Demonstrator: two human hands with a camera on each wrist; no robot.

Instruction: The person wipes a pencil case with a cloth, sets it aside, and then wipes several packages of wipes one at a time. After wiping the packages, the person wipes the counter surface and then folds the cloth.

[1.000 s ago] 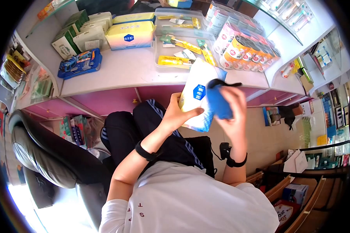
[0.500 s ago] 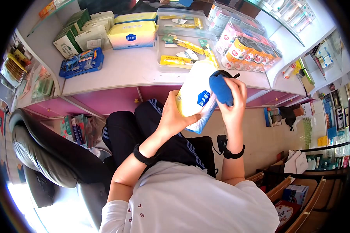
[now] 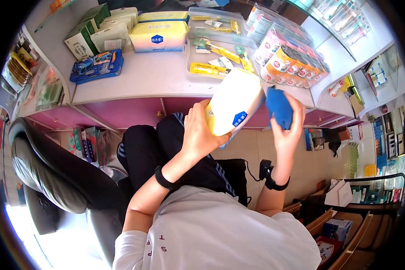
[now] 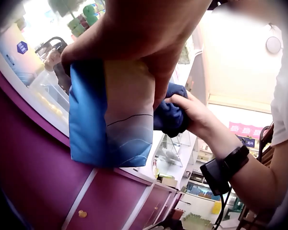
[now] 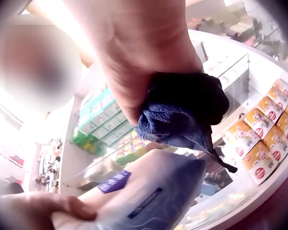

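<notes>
Item: white soft pack [image 3: 234, 103], gripped in our left hand [image 3: 197, 131] above the lap, tilted before the counter edge [image 3: 135, 95]. Blue cloth [image 3: 279, 108], bunched in our right hand [image 3: 287, 132], has come off the pack's face and now sits just beside it; we judge that wiping pass finished. Room: open air rightward and below; tins [image 3: 297, 63] near behind.

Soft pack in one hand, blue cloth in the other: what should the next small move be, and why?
Probably bring the blue cloth sideways onto the soft pack. The left hand grips the pack, raised off the counter, while the right hand holds the cloth bunched just beside it, with a narrow gap between them in the head view.
</notes>
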